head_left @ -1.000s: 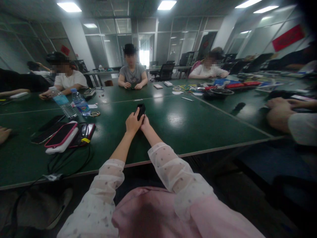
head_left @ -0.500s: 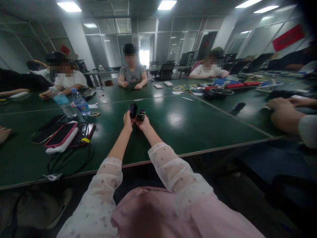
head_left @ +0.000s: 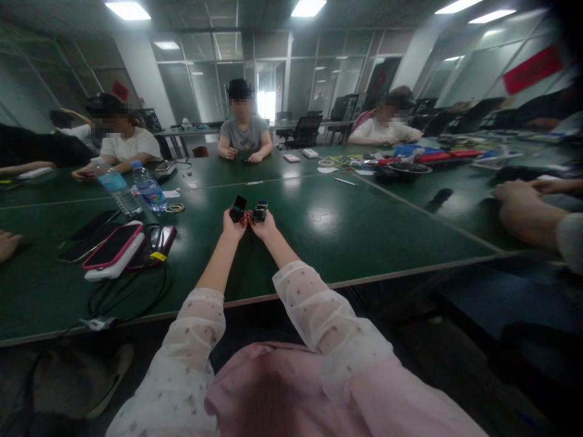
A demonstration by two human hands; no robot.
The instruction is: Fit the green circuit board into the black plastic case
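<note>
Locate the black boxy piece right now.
In the head view, the black boxy piece is just left of centre, in the left hand, beside the small dark device in the right hand.

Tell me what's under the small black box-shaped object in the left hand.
The left hand shows beneath the small black box-shaped object, holding it. The object's underside and the palm against it are covered.

Left hand [head_left: 234, 227] held a black box-shaped piece [head_left: 238, 207]; right hand [head_left: 265, 225], just beside it, held a small dark device [head_left: 260, 210] with light detail on top. Both were over the green table [head_left: 364, 221]. Pink-edged phone [head_left: 113, 245] lay off left, near two water bottles [head_left: 150, 189]. Person in grey shirt [head_left: 246, 136] sat opposite.
</note>
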